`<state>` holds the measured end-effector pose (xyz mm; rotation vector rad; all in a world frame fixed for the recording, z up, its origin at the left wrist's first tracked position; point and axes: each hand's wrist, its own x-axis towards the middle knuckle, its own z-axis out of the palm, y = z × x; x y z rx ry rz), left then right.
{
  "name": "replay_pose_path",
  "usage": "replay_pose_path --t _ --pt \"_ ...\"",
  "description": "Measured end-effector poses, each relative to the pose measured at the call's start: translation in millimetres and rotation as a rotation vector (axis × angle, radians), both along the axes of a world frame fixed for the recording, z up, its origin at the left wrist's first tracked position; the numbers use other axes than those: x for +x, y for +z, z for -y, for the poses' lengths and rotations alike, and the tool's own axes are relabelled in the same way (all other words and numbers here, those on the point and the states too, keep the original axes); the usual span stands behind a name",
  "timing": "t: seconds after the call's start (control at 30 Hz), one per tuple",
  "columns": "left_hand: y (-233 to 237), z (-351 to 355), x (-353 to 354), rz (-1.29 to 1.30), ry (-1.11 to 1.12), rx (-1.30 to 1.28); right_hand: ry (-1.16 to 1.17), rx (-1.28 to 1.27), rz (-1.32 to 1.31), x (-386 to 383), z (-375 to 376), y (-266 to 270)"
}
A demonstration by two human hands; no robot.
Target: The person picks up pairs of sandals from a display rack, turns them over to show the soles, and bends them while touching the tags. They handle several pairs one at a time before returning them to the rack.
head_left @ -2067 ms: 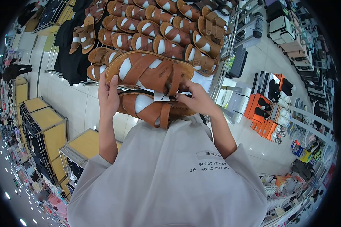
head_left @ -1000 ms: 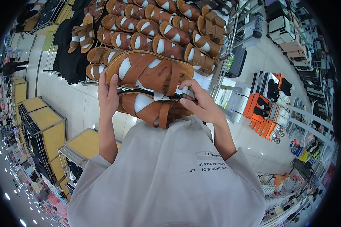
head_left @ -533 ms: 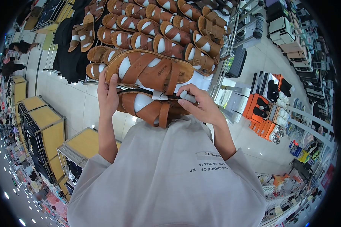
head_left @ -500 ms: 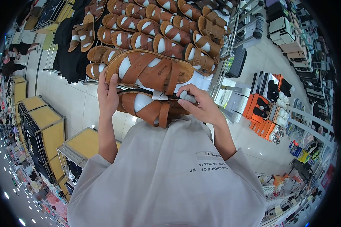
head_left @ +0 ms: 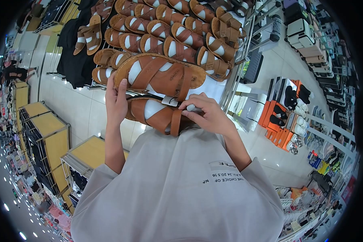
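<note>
I hold a pair of brown leather strap sandals close to my chest. The upper sandal [head_left: 161,76] lies sole-out across the top, and the lower sandal [head_left: 159,115] sits just beneath it. My left hand [head_left: 116,101] grips the toe ends of both. My right hand [head_left: 205,115] is curled over the heel end of the lower sandal, fingers near a small white tag [head_left: 169,102] between the two shoes and a small grey object that I cannot identify.
A rack of matching brown sandals [head_left: 177,32] fills the top. Black clothes [head_left: 74,52] hang at the upper left. Yellow-topped display tables [head_left: 48,129] stand at left. Orange shoe boxes [head_left: 280,117] and shelves of shoes line the right.
My right hand has slid left along the lower sandal and curled more tightly over its heel end. The left hand and the pair have barely shifted.
</note>
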<state>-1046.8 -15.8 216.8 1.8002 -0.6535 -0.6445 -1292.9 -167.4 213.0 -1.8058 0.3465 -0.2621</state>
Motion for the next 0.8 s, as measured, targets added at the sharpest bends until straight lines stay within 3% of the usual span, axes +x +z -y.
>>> replay_pose_path --t 0.3,0.4,0.5,0.8 --pt "-1 2 -1 -0.033 -0.013 -0.060 -0.095 0.171 0.034 -2 5 8" --pt "0 5 -5 -0.056 0.019 -0.068 -0.194 0.096 0.258 1 6 8" --pt "-3 9 -7 -0.060 0.042 -0.111 -0.249 0.085 0.322 2 10 7" --pt "-12 5 -4 -0.050 0.024 -0.059 -0.213 0.102 0.249 -1 6 3"
